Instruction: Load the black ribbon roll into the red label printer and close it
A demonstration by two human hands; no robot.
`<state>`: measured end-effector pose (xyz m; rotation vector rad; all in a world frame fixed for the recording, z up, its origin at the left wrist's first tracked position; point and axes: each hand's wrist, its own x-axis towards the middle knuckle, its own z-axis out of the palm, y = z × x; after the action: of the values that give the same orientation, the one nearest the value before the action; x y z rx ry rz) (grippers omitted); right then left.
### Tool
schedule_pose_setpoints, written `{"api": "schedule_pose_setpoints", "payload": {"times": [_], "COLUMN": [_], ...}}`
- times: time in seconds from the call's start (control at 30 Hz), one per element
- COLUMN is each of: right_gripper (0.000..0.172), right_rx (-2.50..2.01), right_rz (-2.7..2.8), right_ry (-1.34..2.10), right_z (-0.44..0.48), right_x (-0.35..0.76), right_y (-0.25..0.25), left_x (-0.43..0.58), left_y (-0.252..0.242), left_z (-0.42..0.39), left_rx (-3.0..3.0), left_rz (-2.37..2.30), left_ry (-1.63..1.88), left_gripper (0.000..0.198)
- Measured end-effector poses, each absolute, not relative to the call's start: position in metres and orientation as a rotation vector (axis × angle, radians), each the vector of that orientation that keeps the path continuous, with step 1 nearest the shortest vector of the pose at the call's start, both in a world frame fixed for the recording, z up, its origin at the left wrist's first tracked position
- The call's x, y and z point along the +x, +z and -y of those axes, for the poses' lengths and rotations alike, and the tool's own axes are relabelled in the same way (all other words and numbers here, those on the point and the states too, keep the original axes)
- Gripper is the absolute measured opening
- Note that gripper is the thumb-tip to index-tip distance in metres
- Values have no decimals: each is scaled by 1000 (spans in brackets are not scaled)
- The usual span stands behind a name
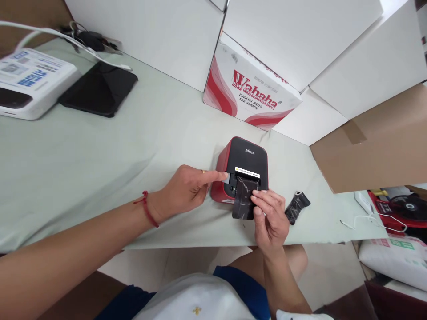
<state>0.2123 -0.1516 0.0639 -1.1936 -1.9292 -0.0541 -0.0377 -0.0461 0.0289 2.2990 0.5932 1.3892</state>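
A small red and black label printer stands on the cloth-covered table, its outlet facing me. My left hand, with a red cord bracelet at the wrist, reaches in from the left. Its index finger is stretched onto a grey tab at the printer's left front corner, while the other fingers curl under, holding nothing. From the outlet hangs a glossy black strip with pale streaks. My right hand pinches the strip's right edge between thumb and fingers. Beside that hand lies a small black roll with a white core.
A black phone and a white device with a cable lie at the far left. Behind the printer stand a Wahaha carton and white boxes. A brown carton borders the right. The table's front edge runs just below my hands.
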Motion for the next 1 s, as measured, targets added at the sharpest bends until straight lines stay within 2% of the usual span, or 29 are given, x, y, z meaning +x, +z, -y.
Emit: {"api": "schedule_pose_setpoints", "payload": {"times": [0.2, 0.33, 0.47, 0.57, 0.8, 1.0], "right_gripper": [38, 32, 16, 21, 27, 17], "right_rx": [-1222, -1250, -1374, -1600, -2048, -2193], "right_rz": [1895, 1906, 1972, 1972, 2641, 2749], "right_ry": [-89, -49, 312, 510, 290, 160], "right_z": [154, 152, 129, 94, 21, 14], "right_x": [205, 205, 218, 222, 187, 170], "right_y": [60, 78, 116, 142, 155, 151], "left_x": [-34, -31, -29, -27, -21, -21], "left_y": [25, 16, 11, 12, 10, 13], "left_z": [43, 42, 46, 49, 51, 54], "left_rx": [2350, 2346, 2384, 2464, 2519, 2495], "left_rz": [-619, -611, -688, -764, -780, -768], "left_ry": [1424, 1455, 1396, 1330, 1411, 1371], "left_gripper": [46, 42, 42, 40, 47, 50]}}
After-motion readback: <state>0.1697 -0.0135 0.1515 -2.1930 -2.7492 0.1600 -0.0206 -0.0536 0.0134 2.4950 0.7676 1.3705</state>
